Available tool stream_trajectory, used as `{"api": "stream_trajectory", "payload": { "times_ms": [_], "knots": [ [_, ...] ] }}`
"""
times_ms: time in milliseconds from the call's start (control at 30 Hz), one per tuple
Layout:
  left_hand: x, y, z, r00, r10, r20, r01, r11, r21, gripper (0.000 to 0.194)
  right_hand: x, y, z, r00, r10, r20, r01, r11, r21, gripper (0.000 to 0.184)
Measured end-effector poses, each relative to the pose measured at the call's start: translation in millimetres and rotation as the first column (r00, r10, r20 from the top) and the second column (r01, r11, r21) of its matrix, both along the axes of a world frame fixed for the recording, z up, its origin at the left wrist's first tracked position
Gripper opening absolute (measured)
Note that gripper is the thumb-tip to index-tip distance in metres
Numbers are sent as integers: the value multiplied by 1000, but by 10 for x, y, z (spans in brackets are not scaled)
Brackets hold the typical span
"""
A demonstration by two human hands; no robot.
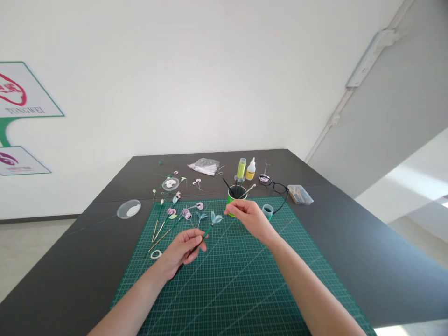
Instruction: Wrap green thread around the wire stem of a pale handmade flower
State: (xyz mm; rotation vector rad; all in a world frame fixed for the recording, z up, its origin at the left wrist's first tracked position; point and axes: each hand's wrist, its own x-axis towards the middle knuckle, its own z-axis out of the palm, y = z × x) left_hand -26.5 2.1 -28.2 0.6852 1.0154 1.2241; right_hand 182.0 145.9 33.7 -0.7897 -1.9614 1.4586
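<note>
My left hand [187,245] is closed round a thin dark stick with a green-wrapped top. A pale blue flower [216,218] sits at the tip of that stick, tilted up to the right over the green cutting mat [224,289]. Just right of the flower and apart from it, my right hand [250,217] has its thumb and fingers pinched together; anything between them is too small to make out. Another small blue flower [201,216] lies on the mat left of the held one. Beyond my right hand stands a green cup [230,198] of brushes, partly hidden by it.
Several sticks with lilac flowers [185,213] and a white ring [156,254] are on the left. Farther back are clear dishes [129,209], a plastic bag [205,165] and a glue bottle [251,170]. Right are a small jar [268,211], eyeglasses [280,188] and a clear box [300,194].
</note>
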Motion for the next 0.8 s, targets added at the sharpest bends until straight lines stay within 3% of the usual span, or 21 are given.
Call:
{"api": "stream_trajectory", "payload": {
  "times_ms": [233,433,600,800],
  "knots": [
    [9,-46,4,995,-101,-12,101,995,3,49,-61,40,-120,999,-32,10,31,998,49,43],
    [-26,-60,28,999,-40,-23,42,997,65,50,-76,-15,-356,999,-1,47,-1,999,45,38],
    [-70,-41,49,999,-9,-45,12,996,83,49,-62,-76,-391,1000,-23,15,23,999,37,42],
    [-39,-37,23,983,-152,-100,158,987,44,48,-8,-46,-390,988,-136,-74,138,990,34,49]
  ]
}}
